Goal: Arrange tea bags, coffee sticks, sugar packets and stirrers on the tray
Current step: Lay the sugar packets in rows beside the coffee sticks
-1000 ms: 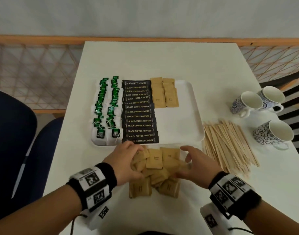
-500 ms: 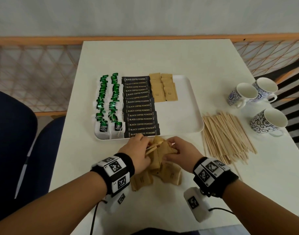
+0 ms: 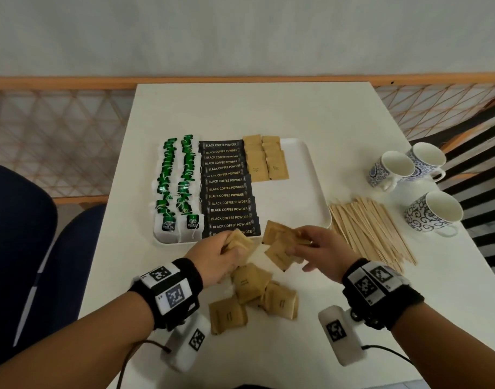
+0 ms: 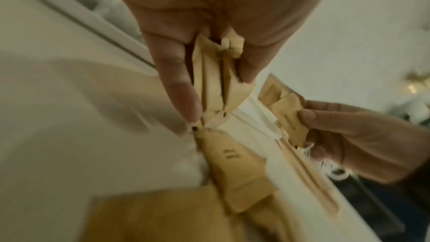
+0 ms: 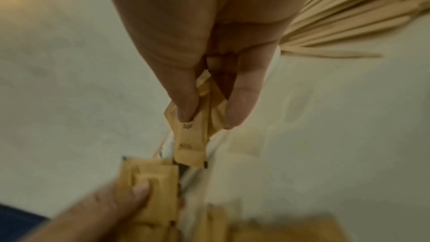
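A white tray [image 3: 305, 192] holds two rows of green tea bags [image 3: 179, 186], a column of black coffee sticks [image 3: 226, 189] and a few brown sugar packets [image 3: 266, 161] at its far end. My left hand [image 3: 226, 254] pinches a bunch of sugar packets [image 4: 216, 84] just in front of the tray. My right hand [image 3: 311, 248] pinches a few more packets [image 5: 195, 135] beside it. Loose sugar packets [image 3: 254, 296] lie on the table under both hands. Wooden stirrers [image 3: 372, 228] are heaped right of the tray.
Three patterned white cups [image 3: 426, 211] stand on the white table [image 3: 268, 108] at the right, beyond the stirrers. Dark blue chairs [image 3: 30, 234] sit at the left. A wooden lattice railing [image 3: 58, 136] runs behind the table.
Both hands gathered packets from the pile, lifted them and drew apart. Fewer packets lie on the table.
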`<state>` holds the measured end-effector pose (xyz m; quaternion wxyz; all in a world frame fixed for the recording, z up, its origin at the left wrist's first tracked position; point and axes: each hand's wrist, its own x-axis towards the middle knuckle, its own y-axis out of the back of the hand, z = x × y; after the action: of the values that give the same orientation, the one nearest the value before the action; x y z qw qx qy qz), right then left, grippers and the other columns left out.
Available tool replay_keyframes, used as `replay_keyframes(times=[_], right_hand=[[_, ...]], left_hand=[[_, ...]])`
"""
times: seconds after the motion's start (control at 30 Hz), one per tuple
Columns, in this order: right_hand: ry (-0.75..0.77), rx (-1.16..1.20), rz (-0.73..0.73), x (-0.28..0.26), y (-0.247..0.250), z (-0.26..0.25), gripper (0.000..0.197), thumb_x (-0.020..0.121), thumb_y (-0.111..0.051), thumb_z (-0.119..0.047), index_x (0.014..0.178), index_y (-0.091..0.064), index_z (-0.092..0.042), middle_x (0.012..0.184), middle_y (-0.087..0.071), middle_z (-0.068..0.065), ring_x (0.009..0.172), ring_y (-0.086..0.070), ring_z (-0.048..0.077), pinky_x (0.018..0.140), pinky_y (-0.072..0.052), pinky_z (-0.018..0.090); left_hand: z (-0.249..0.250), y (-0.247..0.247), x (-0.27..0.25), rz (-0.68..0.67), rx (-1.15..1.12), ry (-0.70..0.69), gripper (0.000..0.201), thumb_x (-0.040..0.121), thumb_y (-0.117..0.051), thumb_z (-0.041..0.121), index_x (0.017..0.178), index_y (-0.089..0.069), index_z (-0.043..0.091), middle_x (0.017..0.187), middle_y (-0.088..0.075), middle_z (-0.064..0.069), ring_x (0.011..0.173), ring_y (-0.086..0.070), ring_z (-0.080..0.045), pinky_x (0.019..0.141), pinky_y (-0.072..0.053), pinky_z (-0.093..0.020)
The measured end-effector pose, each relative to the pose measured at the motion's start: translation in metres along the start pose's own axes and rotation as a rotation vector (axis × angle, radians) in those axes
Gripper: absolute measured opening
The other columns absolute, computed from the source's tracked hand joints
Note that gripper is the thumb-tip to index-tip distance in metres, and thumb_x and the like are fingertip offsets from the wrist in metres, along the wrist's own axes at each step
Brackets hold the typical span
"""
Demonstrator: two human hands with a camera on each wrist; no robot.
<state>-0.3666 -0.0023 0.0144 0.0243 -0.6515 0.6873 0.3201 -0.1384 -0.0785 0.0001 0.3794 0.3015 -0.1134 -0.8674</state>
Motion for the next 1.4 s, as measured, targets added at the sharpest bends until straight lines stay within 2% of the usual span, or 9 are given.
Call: replay_keyframes(times=[0.07, 0.2, 0.37, 0.53, 0.7, 0.97, 1.07, 1.23, 1.4], right_hand=[[0.025, 0.122, -0.014, 0.002, 0.004, -0.009, 0.014, 0.084, -0.069, -0.015, 0.098, -0.067, -0.017, 0.082, -0.070, 0.001, 0.075, -0.065, 0.018, 0.068, -0.059, 0.035], [0.047, 0.274, -0.150, 0.009, -0.002, -0.028, 0.015, 0.085, -0.067, -0.008, 0.100, -0.068, -0.012, 0.082, -0.070, 0.004, 0.074, -0.066, 0.015, 0.067, -0.056, 0.029], [0.051, 0.283, -0.166, 0.020, -0.008, -0.037, 0.014, 0.086, -0.066, -0.008, 0.099, -0.069, -0.011, 0.084, -0.071, 0.001, 0.074, -0.066, 0.014, 0.069, -0.056, 0.024], [0.043, 0.161, -0.140, 0.025, -0.015, -0.036, 0.010, 0.083, -0.071, -0.016, 0.091, -0.071, -0.023, 0.081, -0.072, 0.001, 0.073, -0.066, 0.017, 0.080, -0.057, 0.032], [0.017, 0.228, -0.097, 0.024, -0.016, -0.035, 0.017, 0.081, -0.072, -0.008, 0.091, -0.065, -0.020, 0.085, -0.065, 0.001, 0.069, -0.066, 0.018, 0.075, -0.059, 0.032], [-0.076, 0.177, -0.165, 0.026, -0.020, -0.035, 0.063, 0.067, -0.085, -0.024, 0.118, -0.048, -0.025, 0.086, -0.068, 0.008, 0.068, -0.069, 0.022, 0.065, -0.059, 0.034], [-0.066, 0.188, -0.156, 0.028, -0.023, -0.034, 0.061, 0.069, -0.083, -0.017, 0.119, -0.049, -0.019, 0.086, -0.070, 0.013, 0.068, -0.069, 0.024, 0.068, -0.060, 0.039], [-0.063, 0.298, -0.088, 0.031, -0.015, -0.030, 0.055, 0.071, -0.081, -0.011, 0.117, -0.051, -0.016, 0.098, -0.066, 0.016, 0.069, -0.068, 0.024, 0.064, -0.059, 0.034], [-0.050, 0.314, -0.003, 0.033, -0.008, -0.029, 0.019, 0.094, -0.056, -0.024, 0.109, -0.060, -0.013, 0.093, -0.065, 0.010, 0.075, -0.063, 0.019, 0.074, -0.055, 0.038]], left_hand=[[0.005, 0.001, 0.002, 0.007, -0.160, 0.072, 0.006, 0.096, -0.050, 0.029, 0.098, -0.055, 0.031, 0.090, -0.062, -0.002, 0.069, -0.063, -0.018, 0.058, -0.056, -0.034], [0.025, 0.000, 0.009, 0.014, -0.443, 0.158, 0.015, 0.098, -0.046, 0.030, 0.102, -0.060, 0.025, 0.096, -0.068, -0.007, 0.079, -0.070, -0.024, 0.073, -0.059, -0.048], [0.049, 0.002, 0.013, -0.053, -0.739, 0.231, 0.040, 0.099, -0.032, 0.046, 0.106, -0.063, 0.022, 0.099, -0.073, -0.010, 0.085, -0.071, -0.029, 0.067, -0.059, -0.042], [0.045, -0.001, 0.018, -0.012, -0.641, 0.159, 0.024, 0.089, -0.062, 0.030, 0.108, -0.057, 0.016, 0.100, -0.069, -0.016, 0.077, -0.071, -0.027, 0.059, -0.060, -0.041], [0.039, -0.003, 0.024, 0.052, -0.744, 0.192, 0.019, 0.088, -0.065, 0.021, 0.105, -0.057, 0.018, 0.099, -0.068, -0.013, 0.077, -0.070, -0.026, 0.053, -0.057, -0.034], [0.037, -0.011, 0.027, 0.067, -0.845, 0.195, 0.035, 0.085, -0.068, 0.025, 0.114, -0.056, 0.012, 0.105, -0.068, -0.017, 0.078, -0.071, -0.024, 0.055, -0.056, -0.034], [0.038, -0.010, 0.028, 0.045, -0.887, 0.194, 0.036, 0.084, -0.068, 0.022, 0.116, -0.056, 0.009, 0.102, -0.069, -0.017, 0.067, -0.070, -0.021, 0.055, -0.057, -0.034], [0.031, 0.001, 0.030, 0.079, -0.921, 0.204, 0.036, 0.084, -0.068, 0.019, 0.116, -0.056, 0.008, 0.107, -0.068, -0.017, 0.085, -0.070, -0.029, 0.055, -0.059, -0.034], [0.027, 0.005, 0.032, 0.125, -0.918, 0.235, 0.034, 0.086, -0.066, 0.017, 0.115, -0.053, 0.006, 0.110, -0.065, -0.020, 0.085, -0.069, -0.032, 0.052, -0.058, -0.033]])
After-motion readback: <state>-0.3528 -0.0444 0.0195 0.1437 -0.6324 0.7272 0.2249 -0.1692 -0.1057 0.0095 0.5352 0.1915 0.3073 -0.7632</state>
